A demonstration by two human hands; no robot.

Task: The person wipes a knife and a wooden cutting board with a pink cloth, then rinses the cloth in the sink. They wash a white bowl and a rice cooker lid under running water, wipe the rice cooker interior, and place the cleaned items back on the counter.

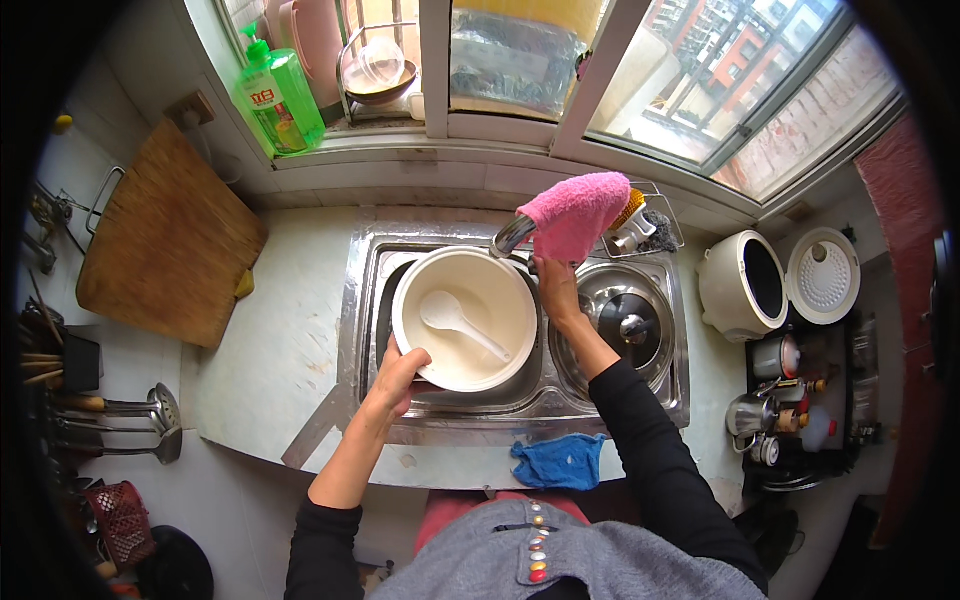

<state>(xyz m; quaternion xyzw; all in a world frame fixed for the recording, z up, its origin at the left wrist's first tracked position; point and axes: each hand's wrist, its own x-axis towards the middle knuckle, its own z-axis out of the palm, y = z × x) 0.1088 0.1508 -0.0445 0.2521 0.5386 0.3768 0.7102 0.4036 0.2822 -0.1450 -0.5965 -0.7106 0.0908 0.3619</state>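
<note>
My left hand point(400, 376) grips the lower left rim of a cream-coloured inner pot point(517, 330), tilted a little over the left basin of the steel sink point(450, 409). Inside the pot lies a white plastic rice paddle point(444, 310), its handle towards the lower right. My right hand point(559, 291) is at the base of the faucet point(513, 235), just under a pink towel point(579, 208) draped over it; the fingertips are partly hidden, so I cannot tell how they close. No water stream is visible. A glass pot lid point(660, 337) with a black centre covers much of the right basin.
A blue cloth point(559, 460) lies at the counter's front edge. A wire rack point(660, 250) with brushes stands behind the sink. At right are an open rice cooker point(739, 286) and a tray of containers. A wooden cutting board point(169, 240) leans at left; green dish soap point(279, 101) stands on the sill.
</note>
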